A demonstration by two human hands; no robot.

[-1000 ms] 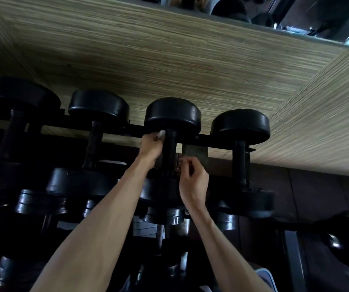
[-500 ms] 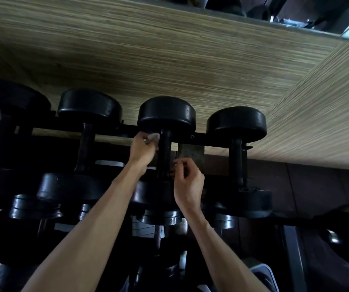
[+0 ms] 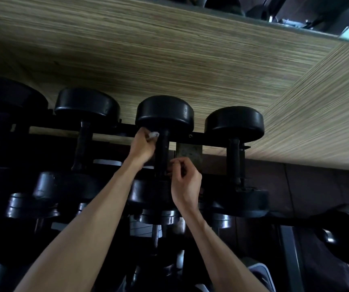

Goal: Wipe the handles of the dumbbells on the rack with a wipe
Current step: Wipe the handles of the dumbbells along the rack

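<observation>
Black dumbbells stand in a row on the rack's top bar. My left hand grips a small white wipe and presses it against the top of the third dumbbell's handle, just under its round head. My right hand is at the lower right side of the same handle. Its fingers are curled, with the fingertips against the handle. Whether they pinch anything is hidden.
Neighbouring dumbbells stand left and right of the one being wiped. Lower rows of dumbbells sit below my arms. A striped wooden wall panel rises behind the rack. A grey metal plate hangs beside the handle.
My left hand has slid the wipe slightly up the handle toward the head. My right hand stays at the lower part of the handle. The view has drifted a little.
</observation>
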